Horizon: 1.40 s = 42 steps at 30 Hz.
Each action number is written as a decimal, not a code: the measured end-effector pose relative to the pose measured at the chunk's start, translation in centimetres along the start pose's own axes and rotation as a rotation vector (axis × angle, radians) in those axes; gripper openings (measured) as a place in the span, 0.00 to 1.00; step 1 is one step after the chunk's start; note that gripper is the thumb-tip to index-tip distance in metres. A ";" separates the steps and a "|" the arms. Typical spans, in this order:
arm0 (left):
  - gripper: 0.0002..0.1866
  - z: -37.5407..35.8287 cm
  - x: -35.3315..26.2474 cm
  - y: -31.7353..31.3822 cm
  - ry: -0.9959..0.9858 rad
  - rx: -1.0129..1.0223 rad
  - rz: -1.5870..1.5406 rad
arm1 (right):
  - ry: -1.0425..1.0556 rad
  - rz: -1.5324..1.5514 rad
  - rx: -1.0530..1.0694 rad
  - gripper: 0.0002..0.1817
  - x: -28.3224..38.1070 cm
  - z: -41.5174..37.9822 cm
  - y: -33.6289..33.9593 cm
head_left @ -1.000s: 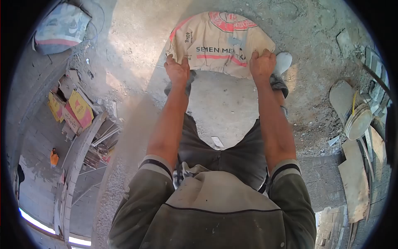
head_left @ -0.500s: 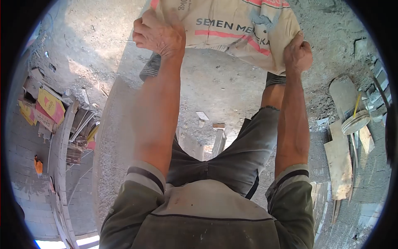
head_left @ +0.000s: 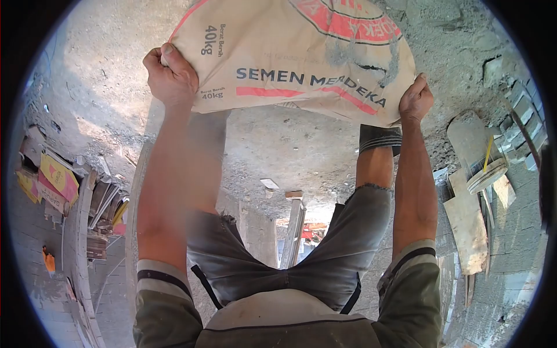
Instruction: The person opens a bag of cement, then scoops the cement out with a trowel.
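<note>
I hold a cement sack (head_left: 296, 55) up in front of me, across the top of the frame, its tan paper printed with "SEMEN MERDEKA", "40kg" and a red band. My left hand (head_left: 171, 78) is clenched tight on the sack's lower left corner, fingers curled under the paper. My right hand (head_left: 415, 100) pinches the lower right corner, knuckles closed over the edge. The sack hangs off the ground between both fists, its bottom edge sagging slightly between them. Below it, in the centre, lies a rough grey concrete floor (head_left: 290, 145), dusty, scattered with grit and small chips, sunlit toward the upper left. My legs in grey shorts (head_left: 301, 261) fill the lower middle, and a dark sock cuff (head_left: 380, 139) shows just under the sack on the right. At the left edge of the frame, stacked tile boxes (head_left: 55, 180) in yellow and pink lie beside a bundle of boards and bars (head_left: 107, 203), lower down than the slab I stand on. On the right, flat wooden boards (head_left: 467, 217) and a round lid-like disc (head_left: 486, 174) rest on rubble, with grey blocks (head_left: 522, 110) lined up near the upper right edge.
</note>
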State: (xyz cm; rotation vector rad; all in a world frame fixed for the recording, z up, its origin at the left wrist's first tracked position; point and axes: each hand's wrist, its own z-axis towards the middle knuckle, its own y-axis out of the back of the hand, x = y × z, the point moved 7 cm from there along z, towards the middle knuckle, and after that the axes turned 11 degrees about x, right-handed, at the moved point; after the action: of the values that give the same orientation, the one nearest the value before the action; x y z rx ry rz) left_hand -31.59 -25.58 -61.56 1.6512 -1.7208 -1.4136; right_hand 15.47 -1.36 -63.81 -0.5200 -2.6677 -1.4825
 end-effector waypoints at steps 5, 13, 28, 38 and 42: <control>0.31 -0.2 0.1 -0.1 0.058 0.050 0.040 | -0.062 -0.167 -0.041 0.27 0.9 -1.1 0.6; 0.21 -5.0 -6.0 2.1 -0.385 -0.559 0.554 | 0.775 -0.144 -0.193 0.09 9.7 -9.1 2.0; 0.14 -17.4 -21.6 -11.1 -0.882 0.348 0.216 | 0.805 -0.080 0.081 0.12 10.8 -8.7 2.2; 0.18 -17.1 -23.0 -12.4 -0.748 0.366 0.439 | 0.105 0.337 -0.055 0.21 -3.3 -10.2 0.4; 0.18 -16.5 -23.7 -13.2 -0.600 0.385 0.505 | 0.110 0.434 -0.056 0.23 -1.9 -9.9 -0.5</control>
State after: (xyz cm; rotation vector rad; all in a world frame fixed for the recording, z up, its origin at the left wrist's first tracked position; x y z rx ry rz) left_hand -5.34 -8.35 -56.82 0.8469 -2.6435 -1.4612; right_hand 15.91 -10.29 -59.24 -0.9200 -2.2449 -1.4076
